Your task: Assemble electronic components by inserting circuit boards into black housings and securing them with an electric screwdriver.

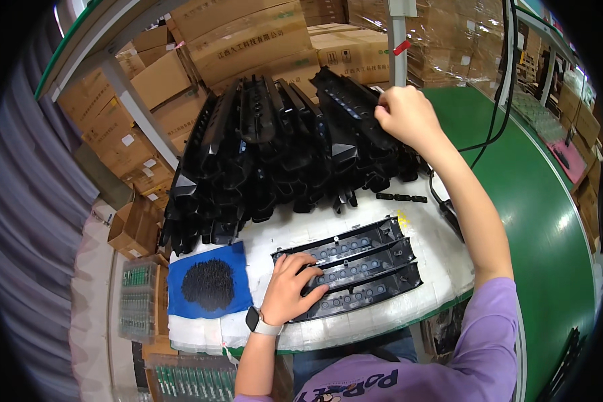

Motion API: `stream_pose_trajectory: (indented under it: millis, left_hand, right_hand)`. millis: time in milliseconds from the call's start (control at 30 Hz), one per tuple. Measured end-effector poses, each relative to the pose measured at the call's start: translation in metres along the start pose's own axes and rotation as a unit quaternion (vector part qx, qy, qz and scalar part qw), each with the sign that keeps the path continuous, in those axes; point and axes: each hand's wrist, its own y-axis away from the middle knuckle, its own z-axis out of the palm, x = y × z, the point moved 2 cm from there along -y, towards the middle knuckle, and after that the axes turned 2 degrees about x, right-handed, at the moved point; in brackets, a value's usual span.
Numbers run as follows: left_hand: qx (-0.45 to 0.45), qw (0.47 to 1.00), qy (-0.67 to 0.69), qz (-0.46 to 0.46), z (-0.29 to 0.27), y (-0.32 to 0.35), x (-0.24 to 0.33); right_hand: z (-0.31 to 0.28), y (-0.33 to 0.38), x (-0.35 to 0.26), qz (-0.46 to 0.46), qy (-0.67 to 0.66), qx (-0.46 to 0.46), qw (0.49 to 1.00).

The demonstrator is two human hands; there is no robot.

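Observation:
Three long black plastic panels (355, 271) lie side by side on the white-covered table, each with a row of round grey pads along it. My left hand (291, 288), with a watch on the wrist, rests fingers apart on their left ends. My right hand (409, 114) is closed at the upper right of a big heap of similar black panels (261, 141). Its fist is beside a black panel (348, 100) on top of the heap; what the fingers hold is hidden. A small black strip (400, 197) lies between the heap and the three panels.
A blue cloth (243, 288) at the left bears a pile of tiny black parts (209, 284). Cardboard boxes (248, 47) are stacked behind the heap. Black cables (496, 127) hang at the right over a green surface (536, 201). Clear trays (137, 301) stand at lower left.

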Motion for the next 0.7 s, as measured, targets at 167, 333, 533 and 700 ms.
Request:
stream_pose_trajectory:
  millis: [167,333,533,700]
  left_hand:
    - [0.013,1.000,-0.001,0.003,-0.002,0.000,-0.001]
    - [0.169,0.981,0.055,-0.076,-0.020,0.003,0.000]
    - [0.241,0.959,0.148,-0.004,-0.026,0.039,0.015]
    - [0.055,0.993,0.099,-0.030,-0.013,0.087,0.030]
  right_hand:
    - [-0.034,0.067,0.020,-0.022,-0.084,-0.006,0.996]
    - [-0.074,0.156,0.042,-0.017,-0.229,-0.066,0.971]
    - [-0.066,0.229,0.024,-0.104,-0.346,-0.288,0.887]
    - [-0.029,0.267,-0.002,-0.107,-0.386,-0.307,0.863]
